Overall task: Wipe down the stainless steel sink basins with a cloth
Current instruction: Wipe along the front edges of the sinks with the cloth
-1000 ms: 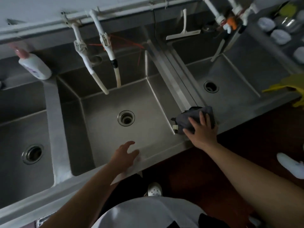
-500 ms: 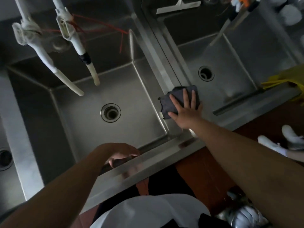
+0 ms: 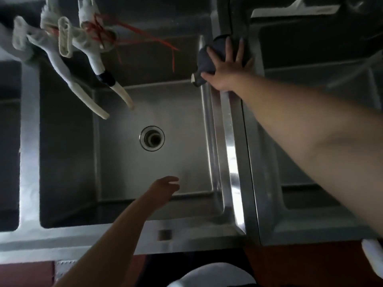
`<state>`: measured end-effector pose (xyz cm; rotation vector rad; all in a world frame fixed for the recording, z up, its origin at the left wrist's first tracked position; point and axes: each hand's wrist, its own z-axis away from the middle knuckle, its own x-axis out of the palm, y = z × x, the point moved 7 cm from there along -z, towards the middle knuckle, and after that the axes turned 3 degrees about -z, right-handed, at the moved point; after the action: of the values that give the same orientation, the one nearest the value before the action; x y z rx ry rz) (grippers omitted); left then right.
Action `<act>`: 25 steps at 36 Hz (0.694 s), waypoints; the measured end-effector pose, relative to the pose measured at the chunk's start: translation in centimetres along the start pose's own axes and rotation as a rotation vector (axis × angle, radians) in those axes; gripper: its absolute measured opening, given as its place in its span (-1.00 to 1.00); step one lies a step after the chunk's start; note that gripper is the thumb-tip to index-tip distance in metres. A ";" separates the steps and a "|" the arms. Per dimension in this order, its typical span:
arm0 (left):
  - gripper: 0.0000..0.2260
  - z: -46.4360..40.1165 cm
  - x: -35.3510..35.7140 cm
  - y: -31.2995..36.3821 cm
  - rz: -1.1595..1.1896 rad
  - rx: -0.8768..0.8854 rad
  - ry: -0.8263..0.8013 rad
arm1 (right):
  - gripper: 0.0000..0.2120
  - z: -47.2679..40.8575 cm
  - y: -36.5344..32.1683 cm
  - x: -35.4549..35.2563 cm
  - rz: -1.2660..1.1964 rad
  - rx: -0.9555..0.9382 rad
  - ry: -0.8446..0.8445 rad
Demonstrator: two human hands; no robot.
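A steel sink basin (image 3: pixel 124 162) with a round drain (image 3: pixel 152 138) lies straight below me. My right hand (image 3: pixel 227 67) lies flat, fingers spread, pressing a dark grey cloth (image 3: pixel 204 59) onto the steel divider (image 3: pixel 232 141) between this basin and the right-hand basin (image 3: pixel 310 79), near its far end. The cloth shows at the fingertips and to the hand's left, draping over the divider's edge. My left hand (image 3: pixel 163 188) hovers over the middle basin's near side, fingers loosely apart and holding nothing.
Two white taps (image 3: pixel 91 79) with cloth wrapping and red string hang over the far left of the middle basin. A third basin (image 3: pixel 9 141) lies at the left. A white squeegee (image 3: pixel 294 10) rests behind the right basin. The front rim (image 3: pixel 103 239) runs along the bottom.
My right hand has slid the cloth along the divider, away from me toward the back. My left hand has left the front rim and now hangs over the basin. The camera has moved closer.
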<state>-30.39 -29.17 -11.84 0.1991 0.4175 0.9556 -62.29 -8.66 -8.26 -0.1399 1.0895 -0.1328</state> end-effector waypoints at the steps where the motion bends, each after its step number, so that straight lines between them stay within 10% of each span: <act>1: -0.65 0.0 0.3 0.3 0.003 0.006 0.021 | -0.25 -0.6 -0.1 -0.4 -0.005 -0.008 0.006; 7: -0.74 0.6 1.1 -0.8 0.063 -0.025 0.106 | 0.00 -2.3 -0.5 -1.3 0.034 -0.029 0.035; 25: -0.53 8.3 -5.5 -12.0 -0.546 -0.153 0.551 | -0.41 13.3 2.3 5.2 0.104 -0.082 -0.019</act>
<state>-20.58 -40.35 -7.13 -0.3173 0.8497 0.4845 -48.01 -6.67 -7.13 -0.1575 1.0813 0.0071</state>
